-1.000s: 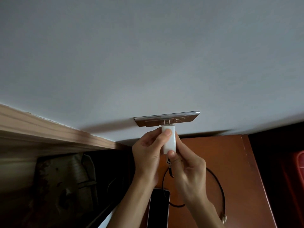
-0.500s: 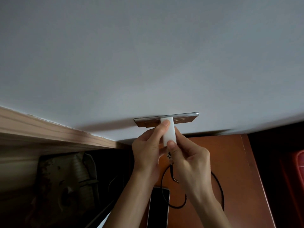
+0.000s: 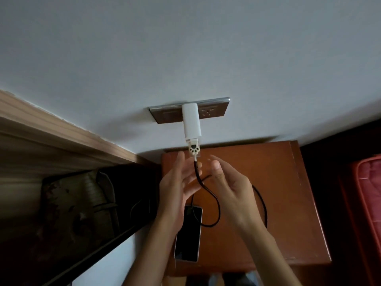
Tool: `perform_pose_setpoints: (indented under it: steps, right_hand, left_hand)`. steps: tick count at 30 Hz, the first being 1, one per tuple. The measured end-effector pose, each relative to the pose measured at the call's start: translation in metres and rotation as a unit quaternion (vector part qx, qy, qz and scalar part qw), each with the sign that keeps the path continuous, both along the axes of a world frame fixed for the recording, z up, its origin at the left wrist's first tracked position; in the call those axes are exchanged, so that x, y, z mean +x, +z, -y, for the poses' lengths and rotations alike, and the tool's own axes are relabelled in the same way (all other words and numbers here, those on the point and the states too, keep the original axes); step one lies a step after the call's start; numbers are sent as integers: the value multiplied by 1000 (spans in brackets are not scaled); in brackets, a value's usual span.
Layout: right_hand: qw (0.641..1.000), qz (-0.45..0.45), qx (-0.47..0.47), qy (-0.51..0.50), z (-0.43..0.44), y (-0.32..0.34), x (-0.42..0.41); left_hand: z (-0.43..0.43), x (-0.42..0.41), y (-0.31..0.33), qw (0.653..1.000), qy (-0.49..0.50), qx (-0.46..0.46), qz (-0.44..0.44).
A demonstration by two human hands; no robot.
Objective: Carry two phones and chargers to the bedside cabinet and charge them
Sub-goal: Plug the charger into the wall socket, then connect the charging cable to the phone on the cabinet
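A white charger (image 3: 191, 121) sits plugged into the metal wall socket plate (image 3: 214, 109). A paw-print plug (image 3: 193, 149) joins it to a black cable (image 3: 215, 205) that loops down over the brown bedside cabinet (image 3: 278, 195). A dark phone (image 3: 189, 234) lies on the cabinet's left part, the cable running to its top end. My left hand (image 3: 177, 186) and my right hand (image 3: 228, 188) hover just below the charger with fingers spread, either side of the cable, gripping nothing. Only one phone and one charger are in view.
A wooden headboard ledge (image 3: 61, 137) runs along the left wall with dark bedding (image 3: 78, 207) below it. A red object (image 3: 369, 193) stands at the right edge. The white wall fills the upper view.
Both hands pushed the white charger into the socket, then let go and dropped away below it with fingers spread. The cable now hangs free.
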State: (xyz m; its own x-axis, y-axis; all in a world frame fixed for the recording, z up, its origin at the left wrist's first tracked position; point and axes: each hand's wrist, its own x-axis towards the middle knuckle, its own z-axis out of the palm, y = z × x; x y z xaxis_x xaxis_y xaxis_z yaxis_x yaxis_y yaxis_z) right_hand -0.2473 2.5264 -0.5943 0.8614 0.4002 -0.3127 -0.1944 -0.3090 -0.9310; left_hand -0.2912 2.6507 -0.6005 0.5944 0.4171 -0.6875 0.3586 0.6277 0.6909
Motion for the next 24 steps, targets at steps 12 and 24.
perform_pose_setpoints:
  steps: [12, 24]
  right_hand:
    - [967, -13, -253, -26, 149, -125, -94]
    - [930, 92, -356, -31, 208, -169, -116]
  left_hand:
    - [68, -135, -131, 972, -82, 78, -205]
    - [90, -179, -167, 914, -168, 299, -217]
